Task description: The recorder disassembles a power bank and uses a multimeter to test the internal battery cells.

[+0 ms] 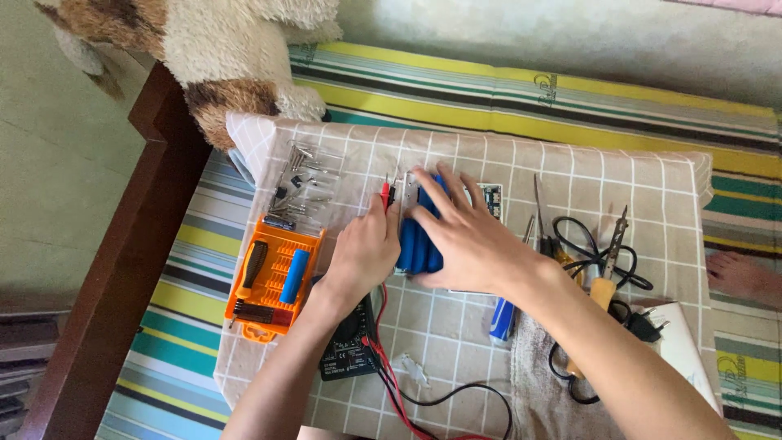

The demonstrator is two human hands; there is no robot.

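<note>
1. Clearly braced, the right hand [464,236] lies flat with fingers spread over the blue battery pack [417,244], pressing it down on the checked cloth [619,175], apparently to keep it from shifting.
2. Beside it, the left hand [366,253] pinches the red and black probes [388,194] at the pack's upper left edge, presumably to touch its terminals.
3. Left of both, the orange tool case [269,326] lies open, holding a blue cell [295,277], a dark-handled driver [252,265] and bits.
4. Below the wrists, the dark multimeter [349,346] trails its leads.

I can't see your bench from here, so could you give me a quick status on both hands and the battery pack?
Left hand pinching red and black probes at blue battery pack. Right hand flat on pack, steadying. Multimeter under left forearm; nothing blocking.
</note>
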